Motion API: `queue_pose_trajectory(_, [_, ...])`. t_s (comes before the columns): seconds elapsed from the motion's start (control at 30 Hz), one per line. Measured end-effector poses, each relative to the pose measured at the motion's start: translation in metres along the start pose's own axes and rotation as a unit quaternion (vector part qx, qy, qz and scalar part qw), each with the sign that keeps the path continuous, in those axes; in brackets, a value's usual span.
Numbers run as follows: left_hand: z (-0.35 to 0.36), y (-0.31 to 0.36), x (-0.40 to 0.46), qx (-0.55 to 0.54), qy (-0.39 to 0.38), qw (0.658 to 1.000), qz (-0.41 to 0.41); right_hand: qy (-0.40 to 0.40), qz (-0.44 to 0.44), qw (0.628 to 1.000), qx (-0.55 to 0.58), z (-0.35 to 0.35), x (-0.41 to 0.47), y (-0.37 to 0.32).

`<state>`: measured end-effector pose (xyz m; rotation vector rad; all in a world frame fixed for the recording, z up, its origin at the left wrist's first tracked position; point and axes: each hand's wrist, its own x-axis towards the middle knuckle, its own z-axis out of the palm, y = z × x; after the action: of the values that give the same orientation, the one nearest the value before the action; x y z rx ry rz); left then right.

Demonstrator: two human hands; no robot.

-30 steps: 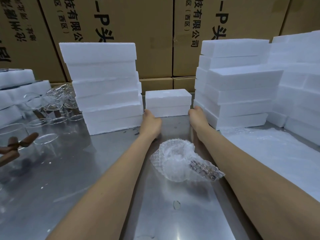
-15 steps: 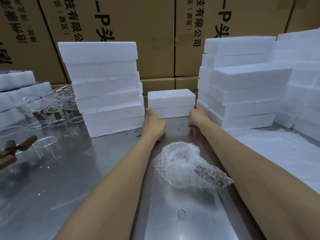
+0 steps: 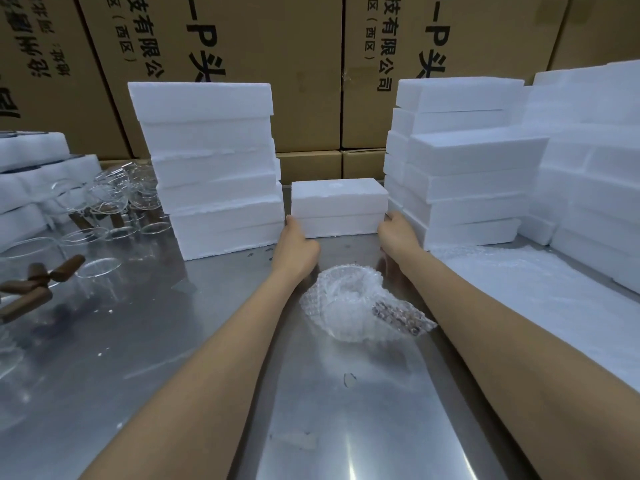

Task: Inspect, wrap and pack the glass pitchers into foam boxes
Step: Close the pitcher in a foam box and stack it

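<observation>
A closed white foam box (image 3: 339,211) stands on the steel table (image 3: 145,341) between two foam stacks. My left hand (image 3: 294,245) grips its lower left corner, with the fingers hidden behind the box's side. At the lower right corner my right hand (image 3: 398,232) holds on with curled fingers. A glass pitcher wrapped in bubble wrap (image 3: 356,306) lies on the table between my forearms. Several bare glass pitchers (image 3: 114,206) with brown wooden handles stand at the left.
A tall foam box stack (image 3: 214,168) rises left of the small box and another foam stack (image 3: 460,161) stands at its right, with more foam at the far right. A bubble wrap sheet (image 3: 540,292) covers the right of the table. Cardboard cartons (image 3: 277,64) wall the back.
Both hands stay at the foam box's lower corners and have settled closer round its sides. The wrapped pitcher has not moved.
</observation>
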<state>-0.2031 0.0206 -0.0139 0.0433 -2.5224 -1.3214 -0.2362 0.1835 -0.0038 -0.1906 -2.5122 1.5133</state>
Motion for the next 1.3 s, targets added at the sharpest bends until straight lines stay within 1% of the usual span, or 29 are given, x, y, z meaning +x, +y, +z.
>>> queue_pose_trajectory(0.23, [-0.018, -0.004, -0.039, -0.103, -0.039, 0.994, -0.004, 0.000, -0.015, 1.000, 0.010, -0.014, -0.038, 0.002])
queue_pose_trajectory(0.4, [-0.031, -0.006, -0.066, -0.104, -0.035, 0.994, 0.007, -0.006, -0.014, 0.999, 0.029, -0.022, -0.066, 0.003])
queue_pose_trajectory(0.53, [-0.040, -0.005, -0.085, -0.113, -0.016, 0.993, 0.011, -0.017, 0.001, 0.999, 0.048, -0.029, -0.082, 0.002])
queue_pose_trajectory(0.7, [-0.048, -0.004, -0.098, -0.101, 0.018, 0.995, 0.002, -0.022, 0.022, 0.996, 0.082, -0.037, -0.098, 0.004])
queue_pose_trajectory(0.77, [-0.050, -0.003, -0.102, -0.074, 0.026, 0.997, -0.009, -0.003, 0.026, 0.996, 0.082, -0.038, -0.104, 0.007])
queue_pose_trajectory(0.9, [-0.053, -0.004, -0.107, -0.037, 0.036, 0.998, -0.027, 0.062, 0.049, 0.994, 0.077, -0.038, -0.114, 0.013])
queue_pose_trajectory(1.0, [-0.054, -0.004, -0.111, -0.013, 0.046, 0.998, -0.031, 0.073, 0.063, 0.993, 0.073, -0.040, -0.112, 0.013])
queue_pose_trajectory(1.07, [-0.055, -0.004, -0.112, -0.004, 0.047, 0.999, -0.024, 0.070, 0.080, 0.992, 0.067, -0.045, -0.110, 0.012])
queue_pose_trajectory(1.2, [-0.058, -0.004, -0.111, 0.014, 0.040, 0.999, -0.023, 0.017, 0.115, 0.988, 0.101, -0.057, -0.109, 0.012])
queue_pose_trajectory(1.3, [-0.061, -0.004, -0.111, 0.015, 0.038, 0.999, -0.022, -0.004, 0.128, 0.986, 0.107, -0.064, -0.113, 0.009])
